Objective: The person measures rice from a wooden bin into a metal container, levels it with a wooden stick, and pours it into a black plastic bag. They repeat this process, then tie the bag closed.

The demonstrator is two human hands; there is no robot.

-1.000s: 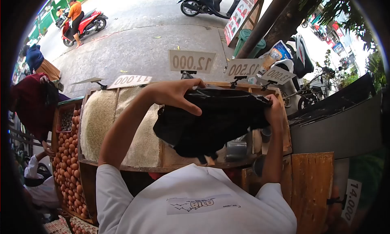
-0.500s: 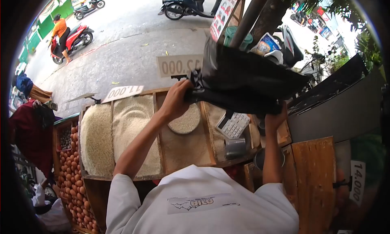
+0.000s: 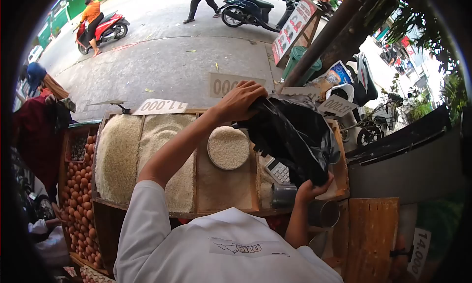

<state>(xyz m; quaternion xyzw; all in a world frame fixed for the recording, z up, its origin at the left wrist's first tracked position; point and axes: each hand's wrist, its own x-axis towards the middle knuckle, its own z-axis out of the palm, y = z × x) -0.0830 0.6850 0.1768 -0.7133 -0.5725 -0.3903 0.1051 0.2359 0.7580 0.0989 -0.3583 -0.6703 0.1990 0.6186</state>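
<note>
A black plastic bag (image 3: pixel 295 130) is stretched between both hands above the right part of the rice bin (image 3: pixel 195 160). My left hand (image 3: pixel 243 100) grips its upper left edge with the fingers curled over. My right hand (image 3: pixel 313 188) pinches its lower corner. Beneath and left of the bag stands a round container of white rice (image 3: pixel 228 148). A white calculator (image 3: pixel 278 171) is partly covered by the bag. Close to my right hand are a metal can (image 3: pixel 283 196) and a second, wider can (image 3: pixel 324 213).
Brown eggs (image 3: pixel 81 199) fill a wooden crate at the left, beside heaped rice (image 3: pixel 118 162). Price signs (image 3: pixel 160 106) stand along the bin's far edge. A person in dark red (image 3: pixel 37 130) is at the left. Beyond lie a street with motorbikes (image 3: pixel 246 10) and a slanted pole (image 3: pixel 334 35).
My right hand has come down and nearer my body, pulling the bag lower. My left hand has shifted right along with the bag. A walking person shows more fully on the street.
</note>
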